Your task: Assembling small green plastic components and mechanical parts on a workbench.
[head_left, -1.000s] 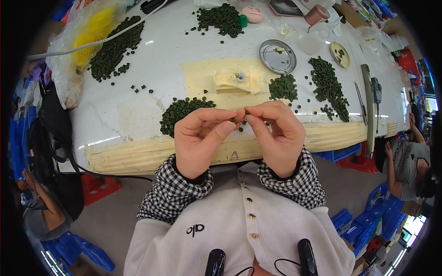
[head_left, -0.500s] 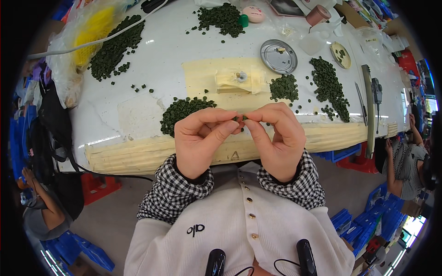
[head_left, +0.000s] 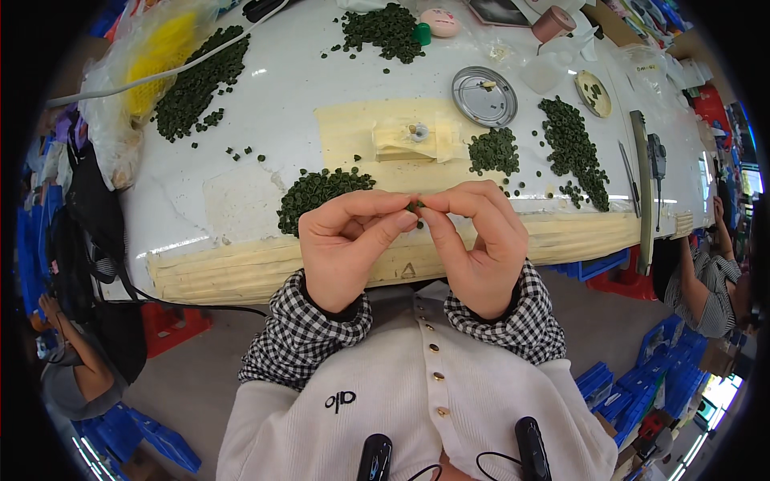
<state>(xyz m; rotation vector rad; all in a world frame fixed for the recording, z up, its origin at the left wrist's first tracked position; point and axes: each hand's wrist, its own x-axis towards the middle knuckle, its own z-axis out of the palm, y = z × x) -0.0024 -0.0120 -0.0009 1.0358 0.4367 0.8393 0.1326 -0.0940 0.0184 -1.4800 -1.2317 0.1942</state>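
Small green pieces sit pinched between thumb and forefinger of the left hand and right hand, over a white table; blue crates stand on the floor.

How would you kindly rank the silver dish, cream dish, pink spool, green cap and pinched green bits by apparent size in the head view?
1. Silver dish
2. Cream dish and pink spool: too alike to rank
3. Green cap
4. Pinched green bits, partly hidden
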